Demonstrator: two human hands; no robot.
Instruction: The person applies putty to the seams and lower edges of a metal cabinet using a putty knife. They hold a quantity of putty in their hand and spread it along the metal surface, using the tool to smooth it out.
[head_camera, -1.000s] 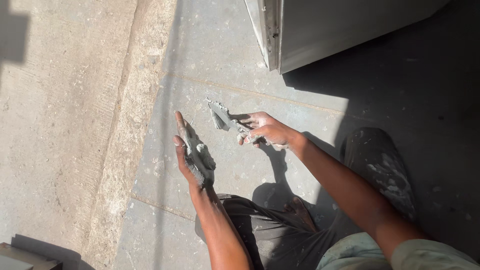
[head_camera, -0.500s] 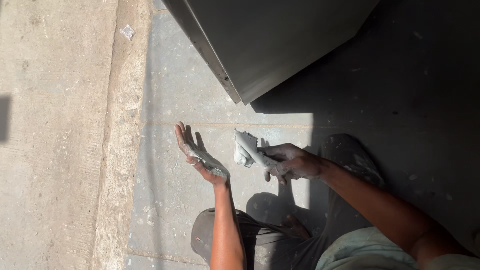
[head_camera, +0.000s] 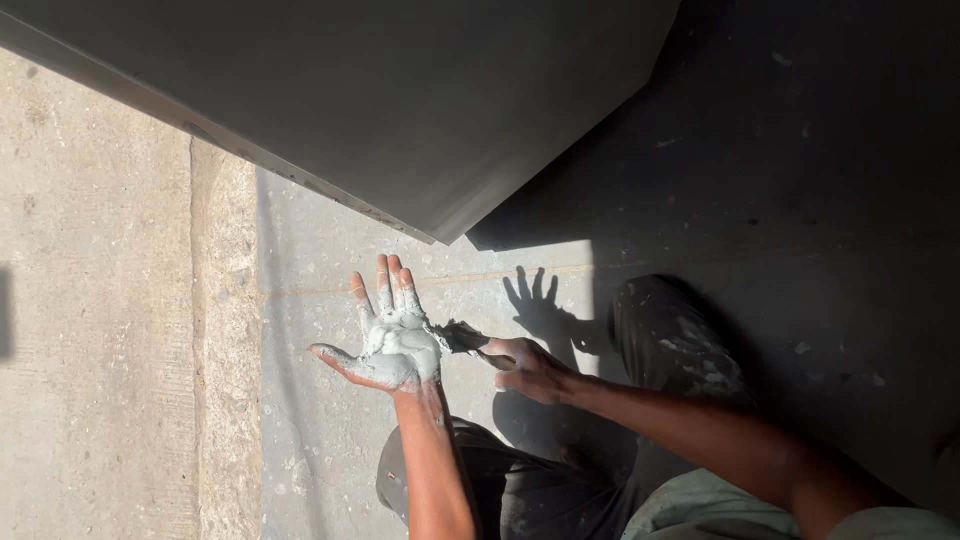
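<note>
Left hand: the left hand (head_camera: 392, 335) is up and flat, palm facing the camera, fingers spread and pointing away from the body, thumb out to the left.
Putty: a thick grey putty smear (head_camera: 400, 345) covers the palm from the heel up to the finger roots; that is where the material sits, lying on the open palm with nothing gripping it.
Right hand: the right hand (head_camera: 528, 368) is curled tight around the handle of a small putty knife (head_camera: 462, 337), fingers pressed together on it.
Knife axis: the tool runs roughly level, handle at the right, blade tip pointing left toward the loaded palm.
Key relation: the putty lies straight to the left of the right hand, and the blade edge meets or all but meets the right-hand rim of the palm; I cannot tell whether there is true contact.
Nearer hand: the left hand carries the putty outright; the right hand reaches it only through the blade.
Blade load: the blade looks dark and smeared; how much sits on it, I cannot tell.
Below: both hands hang above the concrete floor (head_camera: 300, 400), over the person's paint-flecked dark trousers (head_camera: 670, 340).
Above: a large grey panel (head_camera: 400, 100) slants across the top, well apart from the hands.
Shadow: the spread-finger shadow (head_camera: 540, 305) falls on the floor just right of the palm.
</note>
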